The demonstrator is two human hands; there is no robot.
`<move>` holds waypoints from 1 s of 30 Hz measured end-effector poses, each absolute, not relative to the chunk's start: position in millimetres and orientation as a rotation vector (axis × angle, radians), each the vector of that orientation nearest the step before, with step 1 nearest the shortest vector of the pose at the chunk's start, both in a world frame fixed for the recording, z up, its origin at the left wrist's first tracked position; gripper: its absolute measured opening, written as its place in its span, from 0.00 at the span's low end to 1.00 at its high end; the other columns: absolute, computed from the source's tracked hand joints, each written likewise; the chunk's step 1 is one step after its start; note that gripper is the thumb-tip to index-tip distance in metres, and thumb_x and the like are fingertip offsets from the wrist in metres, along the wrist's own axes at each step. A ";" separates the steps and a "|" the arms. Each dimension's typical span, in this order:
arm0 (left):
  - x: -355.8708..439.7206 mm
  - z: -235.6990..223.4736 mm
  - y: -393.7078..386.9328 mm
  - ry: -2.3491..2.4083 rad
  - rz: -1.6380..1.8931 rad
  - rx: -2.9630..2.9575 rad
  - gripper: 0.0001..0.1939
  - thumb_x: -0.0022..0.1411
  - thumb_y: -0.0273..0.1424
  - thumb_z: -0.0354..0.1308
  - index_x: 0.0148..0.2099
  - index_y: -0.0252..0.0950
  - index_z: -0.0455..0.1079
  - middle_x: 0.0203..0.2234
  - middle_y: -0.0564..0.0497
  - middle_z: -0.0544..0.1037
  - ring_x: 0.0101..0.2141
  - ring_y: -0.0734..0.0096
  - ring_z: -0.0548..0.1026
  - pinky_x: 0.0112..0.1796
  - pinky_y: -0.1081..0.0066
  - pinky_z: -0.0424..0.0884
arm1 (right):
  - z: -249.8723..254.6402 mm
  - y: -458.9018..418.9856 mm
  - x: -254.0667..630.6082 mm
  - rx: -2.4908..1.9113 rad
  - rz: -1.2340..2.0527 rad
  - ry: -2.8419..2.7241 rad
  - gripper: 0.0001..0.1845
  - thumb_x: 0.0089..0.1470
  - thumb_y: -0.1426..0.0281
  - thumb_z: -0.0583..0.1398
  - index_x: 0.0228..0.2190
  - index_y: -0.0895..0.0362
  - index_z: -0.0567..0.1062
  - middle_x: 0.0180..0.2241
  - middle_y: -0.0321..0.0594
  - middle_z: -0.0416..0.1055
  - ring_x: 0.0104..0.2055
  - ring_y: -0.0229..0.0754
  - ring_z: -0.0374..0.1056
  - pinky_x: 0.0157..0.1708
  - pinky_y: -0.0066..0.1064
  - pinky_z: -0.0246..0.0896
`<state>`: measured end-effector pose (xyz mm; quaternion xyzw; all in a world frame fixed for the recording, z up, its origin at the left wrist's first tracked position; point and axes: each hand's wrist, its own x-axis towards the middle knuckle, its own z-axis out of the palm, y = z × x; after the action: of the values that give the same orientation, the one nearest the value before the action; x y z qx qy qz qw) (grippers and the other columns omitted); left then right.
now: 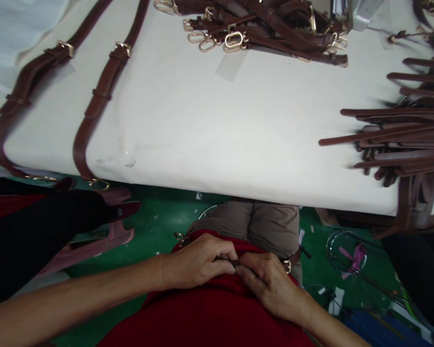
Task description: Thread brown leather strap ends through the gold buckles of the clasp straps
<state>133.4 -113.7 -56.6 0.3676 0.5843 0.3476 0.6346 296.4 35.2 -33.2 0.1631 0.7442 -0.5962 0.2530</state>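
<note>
Strap of brown leather (235, 262) clenched btwn yr fingers, L hand (197, 262) & R hand (269, 284) both pinching it over red cloth (202, 318) on yr lap. Gold clasp (181, 239) just past L hand, gold buckle (287, 266) just past R hand. More brown straps (101, 106) lie on white table (202, 120) ahead.
</note>
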 end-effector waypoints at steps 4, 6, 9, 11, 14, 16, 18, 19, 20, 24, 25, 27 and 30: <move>129.1 -52.1 -111.9 1.295 0.735 0.770 0.11 0.64 0.37 0.58 0.38 0.35 0.76 0.25 0.55 0.75 0.27 0.72 0.69 0.29 0.74 0.60 | -28.5 45.0 295.0 0.417 -1.652 1.947 0.15 0.65 0.66 0.53 0.25 0.54 0.62 0.24 0.30 0.58 0.26 0.36 0.55 0.29 0.30 0.45; 127.7 -50.7 -111.8 1.279 0.721 0.745 0.11 0.63 0.37 0.58 0.39 0.35 0.76 0.26 0.55 0.76 0.27 0.72 0.69 0.29 0.74 0.59 | -24.4 52.2 294.0 0.361 -1.602 1.953 0.14 0.65 0.67 0.54 0.26 0.54 0.64 0.25 0.30 0.61 0.27 0.36 0.56 0.29 0.29 0.46; 128.8 -52.3 -112.3 1.291 0.707 0.752 0.11 0.63 0.36 0.58 0.39 0.34 0.76 0.29 0.53 0.78 0.30 0.71 0.71 0.31 0.73 0.61 | -21.3 56.3 292.9 0.341 -1.525 2.009 0.14 0.66 0.67 0.53 0.27 0.54 0.64 0.25 0.31 0.61 0.27 0.36 0.56 0.30 0.30 0.45; 130.8 -54.7 -112.7 1.291 0.701 0.762 0.09 0.62 0.34 0.58 0.39 0.34 0.75 0.29 0.53 0.78 0.30 0.71 0.71 0.32 0.73 0.61 | -22.7 53.0 293.2 0.350 -1.533 2.038 0.14 0.66 0.67 0.51 0.27 0.54 0.63 0.25 0.32 0.59 0.27 0.37 0.54 0.30 0.31 0.44; 133.9 -57.1 -112.9 1.292 0.723 0.769 0.05 0.60 0.31 0.60 0.37 0.35 0.74 0.27 0.55 0.76 0.29 0.72 0.69 0.31 0.73 0.60 | -28.4 43.9 295.9 0.343 -1.574 2.044 0.13 0.66 0.67 0.50 0.28 0.54 0.63 0.26 0.32 0.58 0.27 0.37 0.55 0.29 0.31 0.44; 135.4 -57.5 -111.9 1.304 0.740 0.754 0.04 0.59 0.30 0.61 0.35 0.34 0.73 0.26 0.56 0.73 0.28 0.73 0.67 0.31 0.74 0.59 | -32.4 39.3 298.0 0.333 -1.576 2.046 0.13 0.66 0.67 0.49 0.29 0.55 0.64 0.26 0.33 0.59 0.27 0.37 0.55 0.29 0.31 0.44; 136.2 -57.1 -109.5 1.313 0.739 0.727 0.04 0.59 0.30 0.61 0.35 0.34 0.73 0.24 0.57 0.72 0.27 0.74 0.66 0.29 0.74 0.58 | -33.9 38.4 297.8 0.347 -1.564 2.044 0.14 0.67 0.66 0.49 0.29 0.55 0.65 0.26 0.33 0.59 0.27 0.37 0.55 0.29 0.31 0.45; 136.2 -56.4 -107.7 1.310 0.734 0.716 0.04 0.60 0.30 0.61 0.35 0.34 0.72 0.23 0.57 0.71 0.26 0.75 0.66 0.28 0.75 0.58 | -33.3 39.6 296.4 0.359 -1.560 2.036 0.14 0.67 0.66 0.49 0.29 0.55 0.65 0.25 0.32 0.59 0.27 0.37 0.55 0.29 0.31 0.45; 135.6 -55.3 -105.4 1.300 0.729 0.704 0.04 0.60 0.30 0.61 0.35 0.34 0.72 0.22 0.58 0.71 0.24 0.75 0.66 0.27 0.76 0.58 | -31.7 41.9 294.2 0.371 -1.558 2.018 0.15 0.67 0.66 0.49 0.28 0.55 0.65 0.25 0.32 0.59 0.27 0.37 0.55 0.29 0.31 0.46; 122.9 -44.1 -94.1 1.260 0.706 0.767 0.04 0.60 0.30 0.63 0.38 0.36 0.74 0.21 0.58 0.74 0.23 0.74 0.70 0.26 0.77 0.62 | -24.1 60.6 292.9 0.375 -1.477 1.958 0.14 0.65 0.64 0.55 0.26 0.54 0.65 0.25 0.31 0.64 0.28 0.37 0.62 0.29 0.30 0.48; 116.5 -39.5 -91.8 1.276 0.700 0.815 0.03 0.60 0.30 0.63 0.38 0.36 0.74 0.22 0.57 0.75 0.24 0.74 0.71 0.27 0.77 0.62 | -25.1 67.2 299.6 0.393 -1.403 1.984 0.12 0.62 0.65 0.58 0.27 0.53 0.67 0.26 0.31 0.66 0.29 0.38 0.64 0.29 0.31 0.49; 100.5 -28.4 -89.3 1.339 0.678 0.899 0.03 0.60 0.29 0.63 0.37 0.36 0.75 0.23 0.56 0.76 0.25 0.74 0.71 0.27 0.77 0.61 | -33.9 83.0 325.5 0.481 -1.222 2.105 0.07 0.57 0.67 0.61 0.28 0.53 0.69 0.27 0.34 0.71 0.31 0.42 0.68 0.31 0.33 0.55; 74.9 -9.9 -92.3 1.426 0.640 0.917 0.02 0.60 0.28 0.62 0.37 0.37 0.75 0.24 0.56 0.76 0.25 0.74 0.70 0.27 0.77 0.60 | -58.5 114.1 380.9 0.723 -1.064 2.378 0.05 0.54 0.67 0.58 0.27 0.51 0.73 0.33 0.42 0.76 0.37 0.49 0.75 0.38 0.39 0.67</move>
<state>74.9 -92.3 -9.9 0.3982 0.6194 0.2778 0.6169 380.9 114.1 -58.5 0.2610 0.8586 -0.3840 0.2173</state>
